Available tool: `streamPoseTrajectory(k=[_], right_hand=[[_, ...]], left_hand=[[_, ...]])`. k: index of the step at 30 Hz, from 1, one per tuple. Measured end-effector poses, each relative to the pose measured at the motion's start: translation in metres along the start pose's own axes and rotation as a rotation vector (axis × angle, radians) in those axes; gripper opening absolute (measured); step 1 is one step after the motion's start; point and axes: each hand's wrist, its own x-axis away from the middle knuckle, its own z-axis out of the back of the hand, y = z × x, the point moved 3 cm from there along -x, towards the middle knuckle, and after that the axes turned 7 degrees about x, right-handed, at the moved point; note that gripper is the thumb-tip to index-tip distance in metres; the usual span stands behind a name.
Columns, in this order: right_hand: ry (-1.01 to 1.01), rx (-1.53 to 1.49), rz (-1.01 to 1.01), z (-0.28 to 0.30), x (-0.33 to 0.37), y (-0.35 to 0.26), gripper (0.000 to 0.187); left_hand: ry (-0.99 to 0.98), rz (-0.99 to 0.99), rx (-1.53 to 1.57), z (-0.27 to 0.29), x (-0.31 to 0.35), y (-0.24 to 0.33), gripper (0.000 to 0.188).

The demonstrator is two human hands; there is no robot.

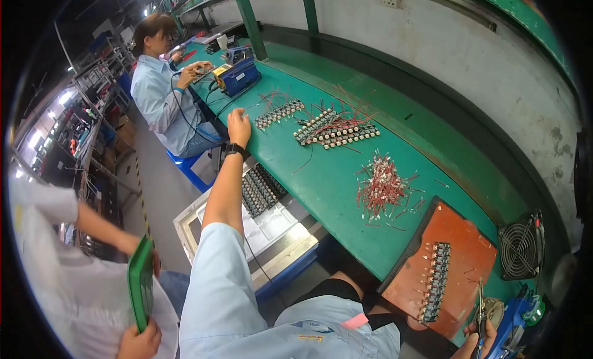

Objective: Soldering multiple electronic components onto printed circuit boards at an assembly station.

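Observation:
My left arm reaches far out over the bench's near edge, a black band at its wrist. The fingers of my left hand [238, 128] are curled together; whether anything is between them cannot be made out. Just right of it lies a row of small modules [280, 114] with red wires. At the lower right, my right hand [483, 339] is closed round a slim pointed tool [481, 300], tip up. Beside that tool, a strip of modules [436, 282] lies on an orange-brown board [466, 251].
More module strips [336, 131] and a pile of red-wired parts [383, 187] cover the green bench [296, 167]. A fan [521, 249] stands far right, a blue box [238, 76] far left. One co-worker sits beyond; another stands left holding a green tray [141, 282].

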Motion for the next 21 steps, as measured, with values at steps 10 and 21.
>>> streamPoseTrajectory(k=[10,21], right_hand=[[-0.041,0.154,-0.07,-0.01,-0.004,-0.008,0.032],[-0.059,0.012,0.057,-0.014,-0.01,-0.01,0.03]], left_hand=[[-0.096,0.286,-0.422,-0.023,-0.032,-0.004,0.021],[0.252,0.228,0.195,0.02,0.027,-0.015,0.019]])
